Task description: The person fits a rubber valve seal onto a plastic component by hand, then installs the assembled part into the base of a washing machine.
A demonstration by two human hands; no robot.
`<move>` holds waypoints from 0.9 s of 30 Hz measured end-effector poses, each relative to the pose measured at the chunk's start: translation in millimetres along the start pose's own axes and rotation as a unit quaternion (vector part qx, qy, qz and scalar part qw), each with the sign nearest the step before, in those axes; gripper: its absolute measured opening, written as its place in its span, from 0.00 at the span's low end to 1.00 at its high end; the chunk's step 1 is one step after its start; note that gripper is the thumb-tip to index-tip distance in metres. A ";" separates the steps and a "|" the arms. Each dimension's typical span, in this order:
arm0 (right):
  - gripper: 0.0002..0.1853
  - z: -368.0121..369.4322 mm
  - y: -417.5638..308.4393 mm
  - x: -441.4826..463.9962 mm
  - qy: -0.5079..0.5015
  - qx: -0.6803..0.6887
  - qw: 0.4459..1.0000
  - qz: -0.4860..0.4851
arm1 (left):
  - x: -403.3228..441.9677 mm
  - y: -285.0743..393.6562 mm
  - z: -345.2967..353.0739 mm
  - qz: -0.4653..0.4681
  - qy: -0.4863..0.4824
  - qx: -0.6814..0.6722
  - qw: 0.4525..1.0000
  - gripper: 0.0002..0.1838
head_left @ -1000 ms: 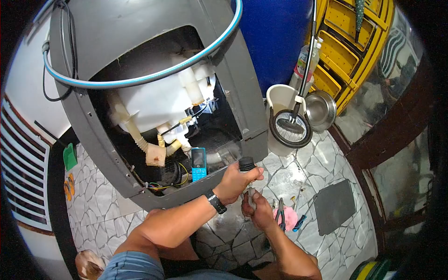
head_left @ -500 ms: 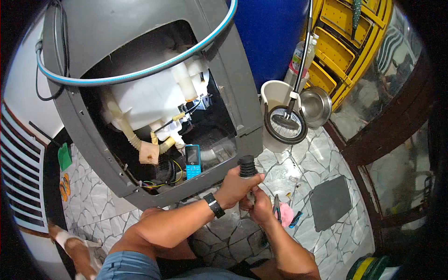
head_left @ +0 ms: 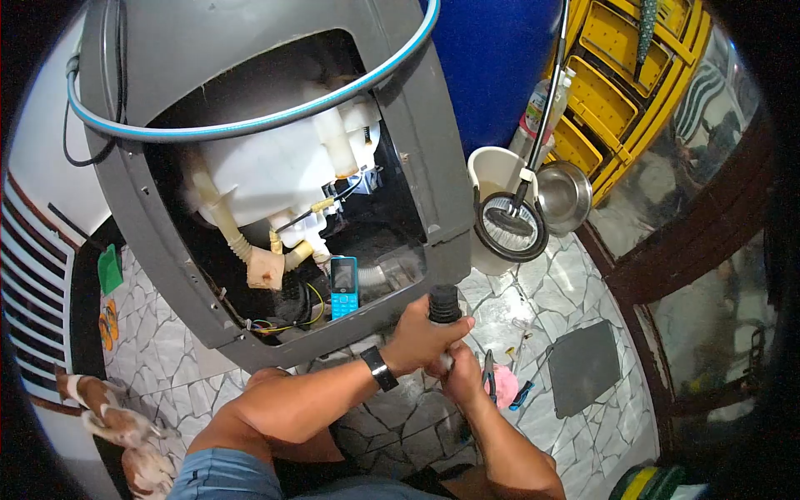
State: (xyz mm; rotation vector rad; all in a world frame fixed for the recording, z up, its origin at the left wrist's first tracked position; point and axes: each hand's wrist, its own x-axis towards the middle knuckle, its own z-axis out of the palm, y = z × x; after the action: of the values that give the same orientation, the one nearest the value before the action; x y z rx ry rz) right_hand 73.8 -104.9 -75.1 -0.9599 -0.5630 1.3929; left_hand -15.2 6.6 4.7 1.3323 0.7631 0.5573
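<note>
Just below the middle of the frame, the left hand (head_left: 419,340) wraps around a black bumpy tube (head_left: 444,305) that points up the frame, and the right hand (head_left: 463,375) curls just under it, pinching what I cannot tell.

Worn items — black watch (head_left: 380,369) with a dark strap, left wrist (head_left: 400,358); blue-grey shorts (head_left: 229,477) — hem above the knee (head_left: 268,380).

Black ribbed tubular piece (head_left: 444,306), roughly upright, its upper end above the left grip (head_left: 419,340)
</note>
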 end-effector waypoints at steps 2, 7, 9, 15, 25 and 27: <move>0.21 -1.1 6.7 -0.8 0.016 0.004 1.000 -0.005 | -0.4 -11.9 4.0 -0.001 -0.008 0.026 1.000 0.19; 0.27 -3.1 -7.1 -10.1 0.093 0.036 0.994 0.032 | 0.3 -7.3 8.0 0.100 -0.060 -0.009 0.993 0.35; 0.26 -7.8 -12.0 -11.4 0.099 0.034 0.994 0.040 | 1.1 -7.1 7.1 0.130 -0.062 0.000 0.990 0.36; 0.22 6.0 -23.9 -6.8 0.075 0.026 0.996 -0.039 | 0.0 -5.4 7.5 0.144 -0.059 -0.036 0.987 0.33; 0.21 -2.1 -38.0 -4.9 0.041 -0.121 0.989 -0.075 | 14.1 9.9 -13.8 0.113 -0.066 -0.003 0.991 0.15; 0.20 2.1 -49.7 -7.4 0.062 -0.131 0.987 -0.073 | 14.1 21.9 -16.8 0.021 -0.079 -0.044 0.996 0.15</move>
State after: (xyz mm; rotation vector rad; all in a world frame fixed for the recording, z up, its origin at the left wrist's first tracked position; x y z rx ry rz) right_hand 98.8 -107.2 -31.5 -1.1828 -0.7188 1.1381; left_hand -17.5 31.7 22.8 1.2962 0.5757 0.5056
